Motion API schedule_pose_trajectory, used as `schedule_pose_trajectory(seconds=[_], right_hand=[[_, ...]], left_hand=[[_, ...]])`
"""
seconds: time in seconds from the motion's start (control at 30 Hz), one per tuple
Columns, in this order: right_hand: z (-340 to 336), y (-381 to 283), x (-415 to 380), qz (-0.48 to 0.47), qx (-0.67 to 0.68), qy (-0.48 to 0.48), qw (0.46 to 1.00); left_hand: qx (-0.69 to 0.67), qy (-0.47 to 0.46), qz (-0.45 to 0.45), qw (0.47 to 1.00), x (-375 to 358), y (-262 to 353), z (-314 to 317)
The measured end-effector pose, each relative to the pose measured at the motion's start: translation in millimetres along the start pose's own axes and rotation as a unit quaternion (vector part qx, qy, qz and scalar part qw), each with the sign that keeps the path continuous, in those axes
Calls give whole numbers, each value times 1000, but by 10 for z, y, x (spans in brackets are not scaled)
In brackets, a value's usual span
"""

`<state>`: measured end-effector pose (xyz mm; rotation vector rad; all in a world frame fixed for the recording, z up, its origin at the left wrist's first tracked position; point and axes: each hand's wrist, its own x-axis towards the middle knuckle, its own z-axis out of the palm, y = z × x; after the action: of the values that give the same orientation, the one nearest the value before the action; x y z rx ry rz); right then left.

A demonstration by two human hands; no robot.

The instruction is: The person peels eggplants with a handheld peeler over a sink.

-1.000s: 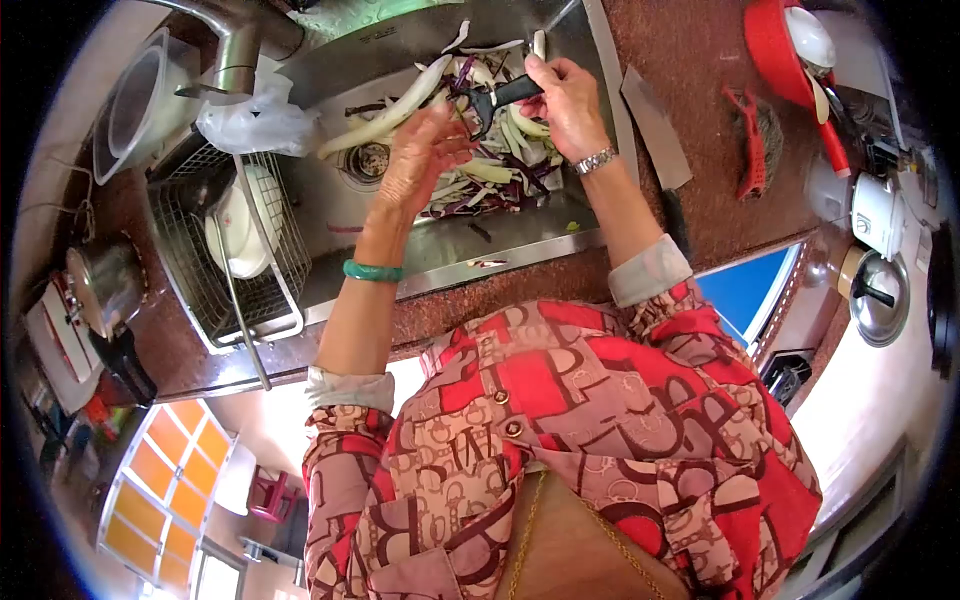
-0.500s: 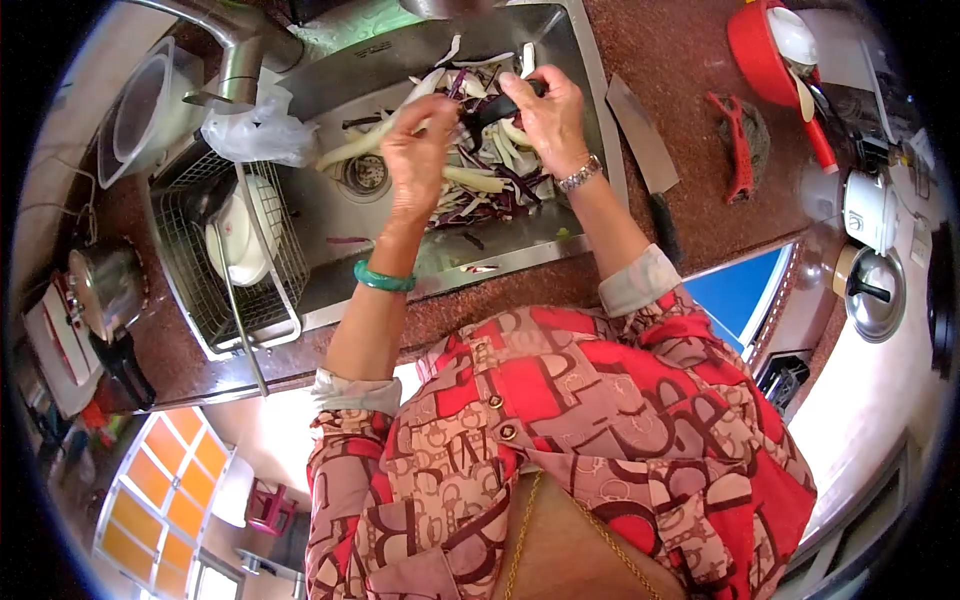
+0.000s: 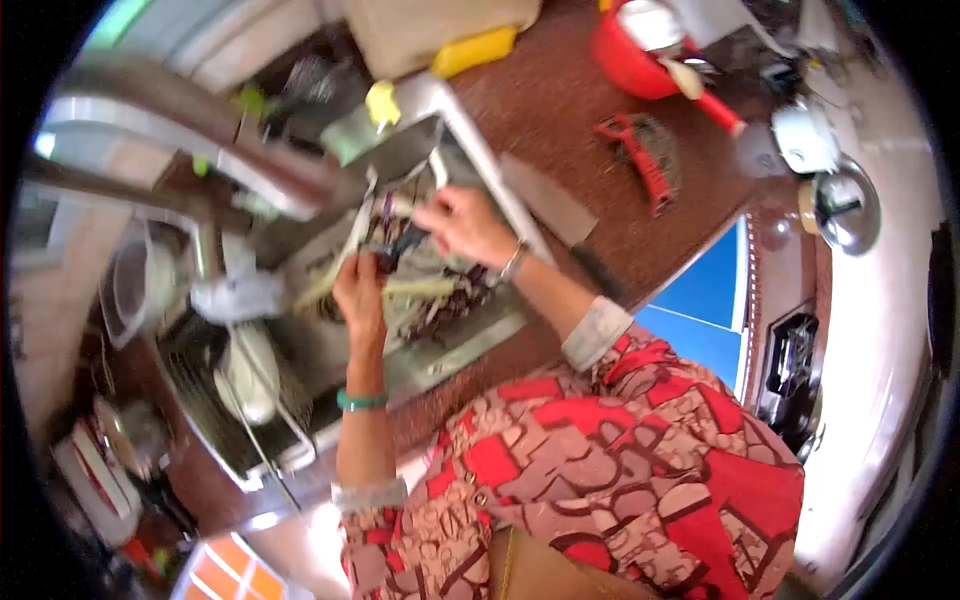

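Observation:
Over the sink (image 3: 470,340), my right hand (image 3: 468,228) is closed on a black peeler (image 3: 404,243), which is blurred by motion. My left hand (image 3: 360,292) has its fingers pinched together at the other end of the peeler; what they grip is hidden. Beneath both hands lie peeled, pale eggplants (image 3: 425,287) and a heap of dark purple peels (image 3: 440,312). Another long pale eggplant (image 3: 318,285) rests to the left of my left hand.
A wire dish rack (image 3: 205,400) with a white bowl (image 3: 250,375) stands at the sink's left. The faucet (image 3: 205,245) reaches over the back left. On the right counter are a flat blade (image 3: 550,197), a red-handled tool (image 3: 645,165) and a red pan (image 3: 625,55).
The view has swung, so the sink now appears tilted and farther left. My hands have come closer together at the peeler, and the counter behind the sink has come into view.

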<state>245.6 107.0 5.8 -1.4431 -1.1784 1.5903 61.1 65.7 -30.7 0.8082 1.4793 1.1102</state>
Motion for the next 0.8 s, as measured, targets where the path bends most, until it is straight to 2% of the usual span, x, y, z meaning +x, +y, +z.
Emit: schedule_pose_trajectory(seconds=[0.03,0.1,0.17,0.2,0.3,0.37,0.5,0.57,0.63,0.7,0.8], right_hand=[[-80,-34,-42,3,-49,-3,999],[-288,53,51,-82,-71,90,990],[-531,-252,19,-69,78,187,977],[-744,-550,-88,-21,188,167,968],[-1430,-1016,-28,-132,256,220,932],[-1976,-1324,92,-208,287,268,896],[-2972,-1677,441,-303,166,338,875],[-3395,-1656,702,-333,104,392,851],[-3979,-1645,1064,-157,135,491,847],[-4196,-1673,1202,-124,123,503,846],[-5162,-1322,1911,-121,-114,539,826]], left_hand=[[-41,-30,-14,999,-26,47,-25],[-147,-4,-49,988,-55,116,30],[-127,11,-74,989,-13,38,-11],[-86,-7,-94,992,-26,65,-15],[-6,-44,-185,982,-36,64,39],[23,-93,-173,980,0,-134,-7],[92,-94,-153,979,-70,-174,-62],[178,-66,-129,973,-36,-302,-129],[197,-39,-108,974,-56,-299,-163],[172,-15,-134,976,-114,-251,-195],[186,-13,-138,973,-94,-419,-313]])
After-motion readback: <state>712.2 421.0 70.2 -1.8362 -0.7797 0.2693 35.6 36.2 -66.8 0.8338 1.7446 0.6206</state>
